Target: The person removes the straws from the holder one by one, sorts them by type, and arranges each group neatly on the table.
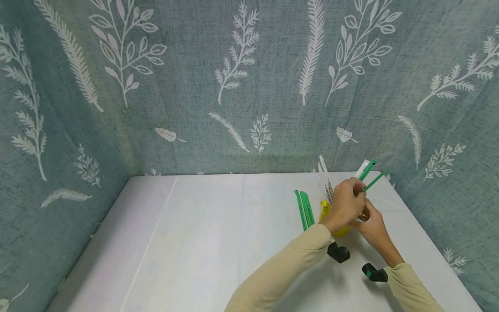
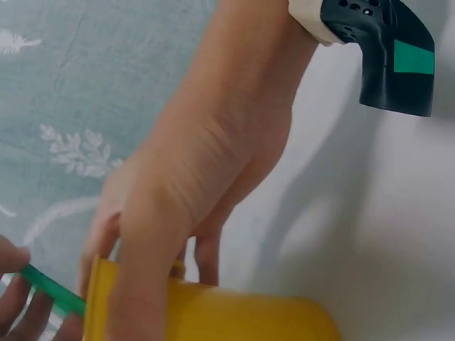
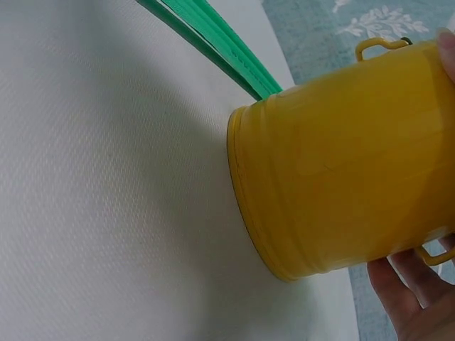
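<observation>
**Two hands working green sticks at a yellow cup**

Head view: the left hand is curling its fingers round thin green sticks, whose long axes are slanting up and away to the right, free tips pointing toward the patterned curtain. The right hand is sitting just below and behind it, against the yellow cup; whether it is gripping the cup is not showing here. More green strips are lying flat on the white table, pointing away toward the curtain.

Left wrist view: a hand is resting fingers-down at the rim of the yellow cup, with a green stick crossing beside it.

Right wrist view: the cup is standing just beside the strips, fingertips touching its far side.

The sticks are looking light, thin and probably bendy, best pinched near the lower end; the cup is looking like smooth, light plastic, best held round the wall.
</observation>
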Tool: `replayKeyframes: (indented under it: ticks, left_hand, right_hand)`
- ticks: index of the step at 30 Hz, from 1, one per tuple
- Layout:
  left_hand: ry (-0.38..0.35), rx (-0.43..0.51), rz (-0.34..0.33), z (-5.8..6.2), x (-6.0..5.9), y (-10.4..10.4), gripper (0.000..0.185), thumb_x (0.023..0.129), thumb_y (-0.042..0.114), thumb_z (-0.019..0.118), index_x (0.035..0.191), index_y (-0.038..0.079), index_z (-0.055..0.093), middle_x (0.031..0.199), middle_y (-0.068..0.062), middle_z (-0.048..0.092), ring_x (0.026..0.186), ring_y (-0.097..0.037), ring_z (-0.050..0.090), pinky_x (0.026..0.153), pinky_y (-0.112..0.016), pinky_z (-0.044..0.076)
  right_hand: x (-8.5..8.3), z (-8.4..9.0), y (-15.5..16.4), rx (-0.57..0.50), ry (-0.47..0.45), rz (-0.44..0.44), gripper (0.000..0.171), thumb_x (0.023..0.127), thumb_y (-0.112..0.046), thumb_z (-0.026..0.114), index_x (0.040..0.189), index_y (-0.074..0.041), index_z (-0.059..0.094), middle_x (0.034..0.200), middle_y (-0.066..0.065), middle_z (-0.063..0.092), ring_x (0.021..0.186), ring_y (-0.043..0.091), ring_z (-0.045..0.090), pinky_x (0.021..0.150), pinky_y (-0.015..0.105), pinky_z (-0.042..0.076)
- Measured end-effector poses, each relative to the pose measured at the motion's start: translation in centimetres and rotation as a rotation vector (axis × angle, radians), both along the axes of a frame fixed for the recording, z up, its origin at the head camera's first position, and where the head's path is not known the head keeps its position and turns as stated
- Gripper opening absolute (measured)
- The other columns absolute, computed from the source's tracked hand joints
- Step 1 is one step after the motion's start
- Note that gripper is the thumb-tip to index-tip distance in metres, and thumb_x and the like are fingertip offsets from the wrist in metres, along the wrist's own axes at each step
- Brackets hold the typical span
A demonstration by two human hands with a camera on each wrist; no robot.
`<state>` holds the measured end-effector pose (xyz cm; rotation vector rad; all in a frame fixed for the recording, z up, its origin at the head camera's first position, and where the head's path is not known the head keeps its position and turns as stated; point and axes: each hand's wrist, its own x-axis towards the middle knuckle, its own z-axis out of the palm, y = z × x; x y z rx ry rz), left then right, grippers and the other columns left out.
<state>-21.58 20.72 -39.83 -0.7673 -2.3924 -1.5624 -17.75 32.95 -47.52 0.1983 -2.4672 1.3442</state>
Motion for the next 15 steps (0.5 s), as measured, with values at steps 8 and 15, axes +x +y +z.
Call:
replayKeyframes:
  ticks: [8, 15]
  left_hand:
    - [0.094, 0.105, 0.011, 1.1, 0.1, -0.7, 0.011, 0.088, 0.005, 0.064, 0.098, 0.008, 0.064, 0.086, 0.003, 0.062, 0.078, -0.002, 0.056, 0.07, -0.004, 0.041]
    - [0.096, 0.248, -0.054, 2.1, 0.6, -1.5, 0.012, 0.09, 0.001, 0.06, 0.102, 0.003, 0.061, 0.089, -0.003, 0.062, 0.08, 0.001, 0.053, 0.068, -0.007, 0.047]
  right_hand:
    - [-0.2, -0.4, 0.4, 0.008, -0.008, -0.009, 0.073, 0.082, -0.016, 0.075, 0.144, -0.012, 0.037, 0.131, 0.01, 0.048, 0.106, -0.011, 0.042, 0.084, 0.003, 0.039]
    - [-0.2, -0.2, 0.2, 0.014, -0.03, -0.004, 0.079, 0.082, -0.018, 0.076, 0.148, -0.016, 0.032, 0.135, 0.014, 0.047, 0.107, -0.013, 0.04, 0.084, 0.003, 0.038]
